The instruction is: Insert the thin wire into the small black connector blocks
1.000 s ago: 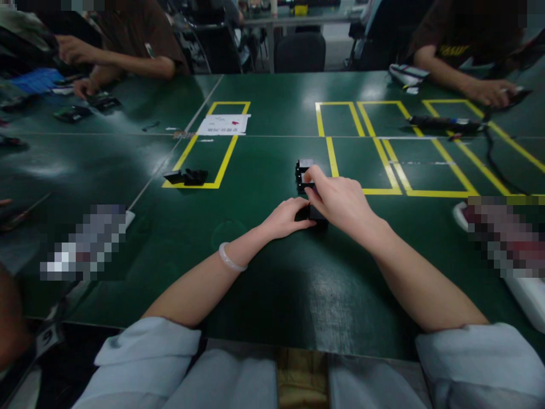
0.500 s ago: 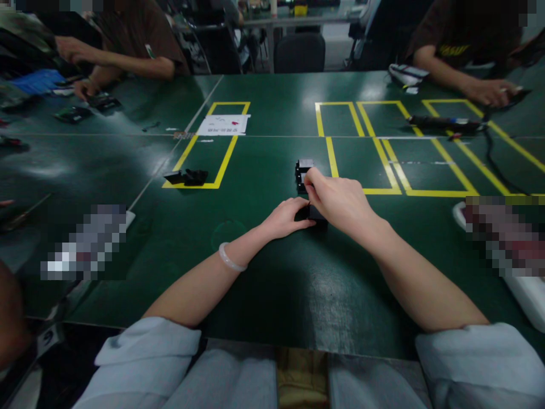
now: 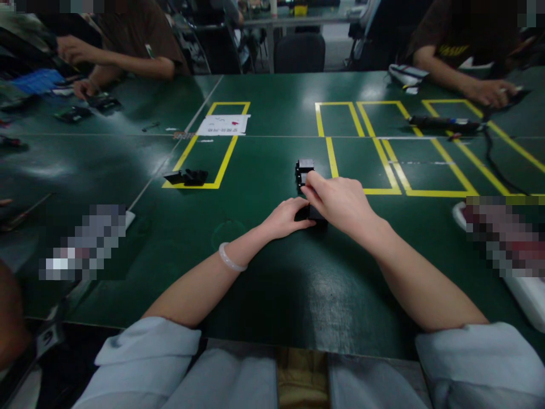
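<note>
On the green table, my left hand [image 3: 286, 218] is curled round the left side of a small black block [image 3: 315, 213], its thumb and fingers gripping it. My right hand [image 3: 338, 199] is bent over the same block from the right, fingers pinched together; whatever they hold is hidden or too small to name. Just beyond my fingertips lies a black part with grey faces [image 3: 305, 166], partly covered by my right hand. Farther left, a black angular piece [image 3: 187, 177] rests on the near end of a yellow tape outline.
A white printed sheet [image 3: 224, 124] lies back left. Yellow tape rectangles [image 3: 332, 156] mark the right side, with a black tool [image 3: 447, 123] and its cable there. White trays [image 3: 525, 298] flank me. Two people's hands work across the table.
My right hand's fingers have shifted slightly down and left, showing more of the black part with grey faces. My left hand keeps its place.
</note>
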Available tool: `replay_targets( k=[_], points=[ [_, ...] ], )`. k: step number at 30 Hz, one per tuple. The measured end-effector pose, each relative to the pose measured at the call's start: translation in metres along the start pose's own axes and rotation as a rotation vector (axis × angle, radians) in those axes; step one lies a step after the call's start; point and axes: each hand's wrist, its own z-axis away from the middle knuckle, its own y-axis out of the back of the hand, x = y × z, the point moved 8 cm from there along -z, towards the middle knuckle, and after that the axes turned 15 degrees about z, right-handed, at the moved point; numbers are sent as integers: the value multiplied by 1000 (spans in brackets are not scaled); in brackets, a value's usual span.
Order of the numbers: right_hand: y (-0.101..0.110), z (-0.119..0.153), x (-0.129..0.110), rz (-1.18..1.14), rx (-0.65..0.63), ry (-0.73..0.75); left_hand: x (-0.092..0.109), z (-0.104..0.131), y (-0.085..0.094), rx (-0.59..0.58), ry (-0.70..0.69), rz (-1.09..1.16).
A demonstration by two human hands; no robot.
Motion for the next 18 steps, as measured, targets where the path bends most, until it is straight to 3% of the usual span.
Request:
replay_targets(
  k=[12,18],
  points=[
    [0,0,0,-75,33,11,1,0,1,11,-10,26],
    [-3,-1,0,-29,-14,-8,-1,0,0,0,-4,23]
  ],
)
